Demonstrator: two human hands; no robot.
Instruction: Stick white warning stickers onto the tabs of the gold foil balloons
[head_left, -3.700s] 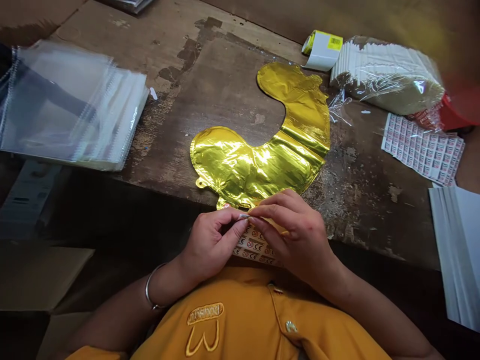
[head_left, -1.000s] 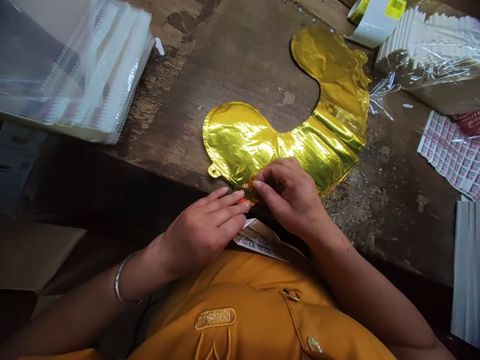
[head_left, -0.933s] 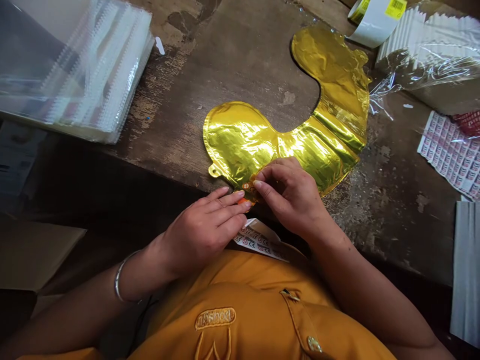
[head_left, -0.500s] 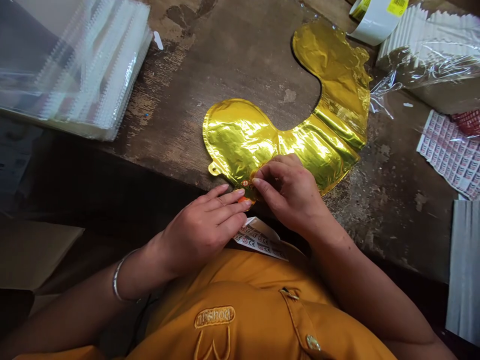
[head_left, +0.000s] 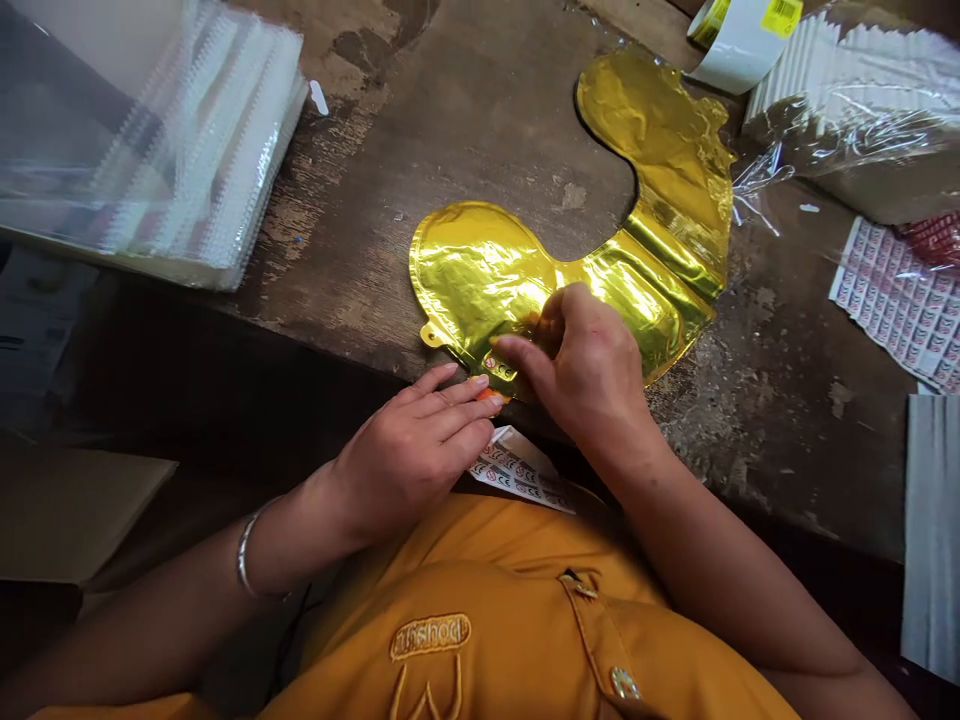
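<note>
A flat gold foil balloon (head_left: pixel 480 255), curved like a hook, lies on the table, its lower edge at the table's front edge. My right hand (head_left: pixel 589 355) rests over its lower part, fingers curled and apart from the thumb. The thumb tip touches a small clear label (head_left: pixel 500 366) with printed marks, which lies on the foil. My left hand (head_left: pixel 420 440) lies along the balloon's front edge, fingertips on the foil. Under its thumb sticks out a sheet of printed stickers (head_left: pixel 521 478), apparently gripped there; the grip itself is hidden.
A stack of clear plastic bags (head_left: pixel 217 150) stands at the left. To the right are a tape roll (head_left: pixel 742 50), white sticks in plastic wrap (head_left: pixel 847 90), another sticker sheet (head_left: pixel 900 300) and grey strips (head_left: pixel 934 540). A cardboard flap (head_left: pixel 75 510) shows below the table edge.
My right thumb and fingers have parted, and the thumb has moved slightly left and up, leaving the clear label showing flat on the foil. My left hand stays nearly in place.
</note>
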